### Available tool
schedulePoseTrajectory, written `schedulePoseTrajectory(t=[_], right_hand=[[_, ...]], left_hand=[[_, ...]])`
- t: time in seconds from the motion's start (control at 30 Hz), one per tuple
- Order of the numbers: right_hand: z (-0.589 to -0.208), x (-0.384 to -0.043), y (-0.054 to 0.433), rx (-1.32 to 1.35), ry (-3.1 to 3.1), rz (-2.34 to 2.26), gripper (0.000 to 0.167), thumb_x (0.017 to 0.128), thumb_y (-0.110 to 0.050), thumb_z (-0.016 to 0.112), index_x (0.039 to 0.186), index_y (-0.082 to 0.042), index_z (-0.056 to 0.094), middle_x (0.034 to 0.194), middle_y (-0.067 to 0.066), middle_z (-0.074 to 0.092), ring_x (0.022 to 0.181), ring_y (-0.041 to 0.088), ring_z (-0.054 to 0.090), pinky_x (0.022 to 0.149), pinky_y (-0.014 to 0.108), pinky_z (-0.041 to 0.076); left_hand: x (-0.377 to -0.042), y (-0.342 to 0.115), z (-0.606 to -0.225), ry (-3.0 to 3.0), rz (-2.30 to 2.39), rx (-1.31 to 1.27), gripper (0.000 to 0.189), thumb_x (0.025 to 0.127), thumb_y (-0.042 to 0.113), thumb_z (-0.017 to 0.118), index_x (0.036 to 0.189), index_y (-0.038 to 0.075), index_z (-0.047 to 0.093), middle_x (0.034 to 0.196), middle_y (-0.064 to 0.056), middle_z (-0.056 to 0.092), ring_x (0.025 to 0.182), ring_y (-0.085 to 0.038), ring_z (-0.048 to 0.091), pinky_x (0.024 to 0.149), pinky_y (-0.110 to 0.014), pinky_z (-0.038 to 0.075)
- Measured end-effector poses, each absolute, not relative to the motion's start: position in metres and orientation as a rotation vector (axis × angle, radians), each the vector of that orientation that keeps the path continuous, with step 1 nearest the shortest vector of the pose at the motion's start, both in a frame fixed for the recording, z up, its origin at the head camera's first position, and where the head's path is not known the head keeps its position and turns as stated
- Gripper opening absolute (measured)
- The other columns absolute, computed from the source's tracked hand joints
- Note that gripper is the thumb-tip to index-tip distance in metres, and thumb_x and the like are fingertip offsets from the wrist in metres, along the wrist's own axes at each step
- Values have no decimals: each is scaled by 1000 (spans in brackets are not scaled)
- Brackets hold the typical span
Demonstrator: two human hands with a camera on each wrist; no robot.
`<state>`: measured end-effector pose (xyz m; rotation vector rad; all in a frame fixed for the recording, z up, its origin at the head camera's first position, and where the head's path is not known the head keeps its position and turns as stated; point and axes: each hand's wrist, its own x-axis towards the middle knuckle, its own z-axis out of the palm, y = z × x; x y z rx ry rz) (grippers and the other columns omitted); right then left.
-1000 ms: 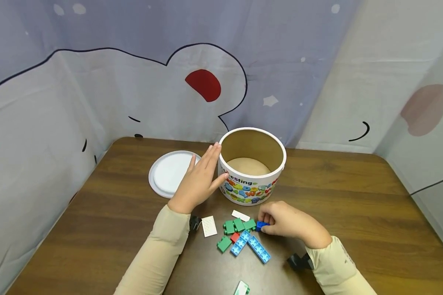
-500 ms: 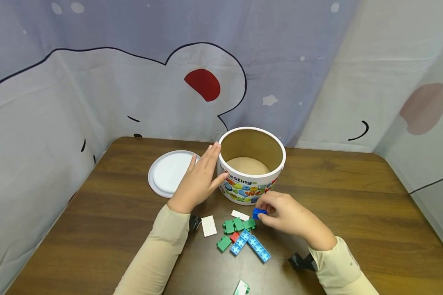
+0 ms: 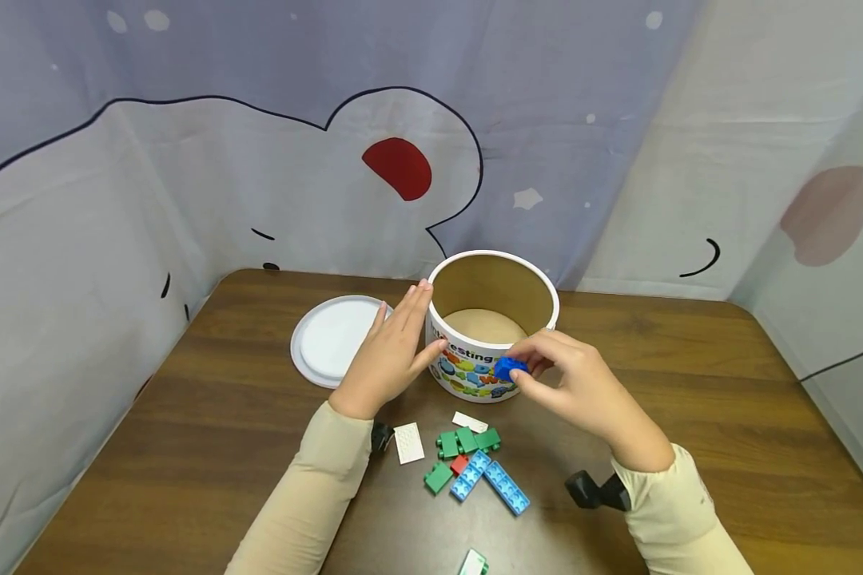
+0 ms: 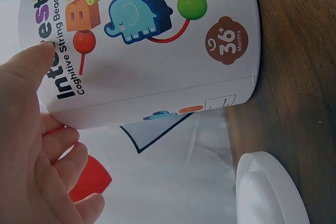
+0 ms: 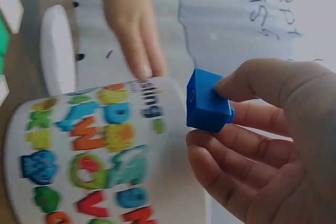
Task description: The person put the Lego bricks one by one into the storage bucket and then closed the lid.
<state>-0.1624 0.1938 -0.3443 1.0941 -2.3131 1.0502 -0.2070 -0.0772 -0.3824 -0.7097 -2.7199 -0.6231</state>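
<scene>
Between thumb and fingers my right hand [image 3: 575,379] pinches a blue building block [image 5: 207,100], raised off the table in front of the printed bucket [image 3: 467,371]. The bucket is white-rimmed and lidless, and its visible floor is bare. At its left side, my left hand [image 3: 388,347] rests with straight fingers against the rim and wall. In the left wrist view the thumb lies on the lettering of the bucket's wall [image 4: 157,72]. Nearer to me lie green blocks [image 3: 467,441], a red block [image 3: 459,465] and two light blue bricks [image 3: 507,488].
A round white lid [image 3: 334,339] lies left of the bucket, partly behind my left hand. White flat pieces [image 3: 408,443] lie by the green blocks. One white-and-green piece [image 3: 474,563] sits at the near edge of view. A printed curtain [image 3: 280,176] hangs behind the table.
My right hand has picked the blue block up from beside the green blocks and carried it up and away from me, toward the bucket's front. The left hand has stayed in place.
</scene>
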Motion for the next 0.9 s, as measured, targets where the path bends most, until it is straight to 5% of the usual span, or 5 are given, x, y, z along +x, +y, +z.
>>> schedulePoseTrajectory(t=[0.3,0.9], right_hand=[[-318,-184,187,1040,-2301,1035,19,82,5,77,99,-4,73,91,-1,71,76,8,63,70,20,54],[-322,-247,169,687,-2746,896,16,92,-9,70,104,1,70,96,14,68,86,28,67,79,43,56]], left_hand=[[-205,-78,-382,-2720,-609,-704,79,104,42,56,162,6,18,168,-10,20,154,-24,19,121,-58,16],[-206,-76,-384,-2714,-598,-722,79,104,43,56,162,6,18,168,-9,20,154,-23,19,121,-59,17]])
